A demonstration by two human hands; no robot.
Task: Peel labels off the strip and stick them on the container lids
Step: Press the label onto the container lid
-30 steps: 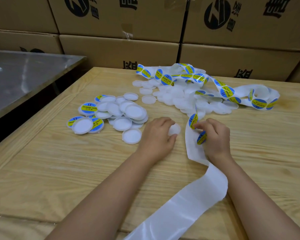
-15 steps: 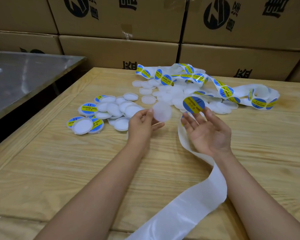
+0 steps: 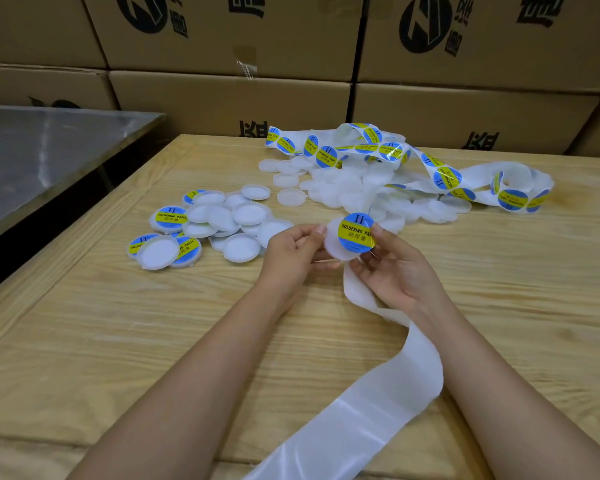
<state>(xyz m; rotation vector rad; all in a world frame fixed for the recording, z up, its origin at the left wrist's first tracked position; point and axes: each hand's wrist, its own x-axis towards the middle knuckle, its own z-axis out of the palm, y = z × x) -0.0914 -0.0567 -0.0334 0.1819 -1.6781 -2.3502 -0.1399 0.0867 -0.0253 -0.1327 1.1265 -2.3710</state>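
The left hand [image 3: 293,249] pinches a white lid [image 3: 336,247] above the bench [image 3: 153,341]; the right hand [image 3: 392,268] presses a label [image 3: 355,232] onto it. Empty strip [image 3: 378,410] trails below.

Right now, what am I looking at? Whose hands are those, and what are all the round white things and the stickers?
You are seeing through a camera worn on a person's head, looking down at their own two bare hands. The left hand holds a round white lid by its edge. The right hand is pressing a blue and yellow label onto it; the label reads "Soldering Paste". On the wooden table lie two heaps of lids: one on the left, some already labelled, and a plain heap further back. The long white strip still carries labels there; the bare end trails toward the person. Cardboard boxes stand behind.
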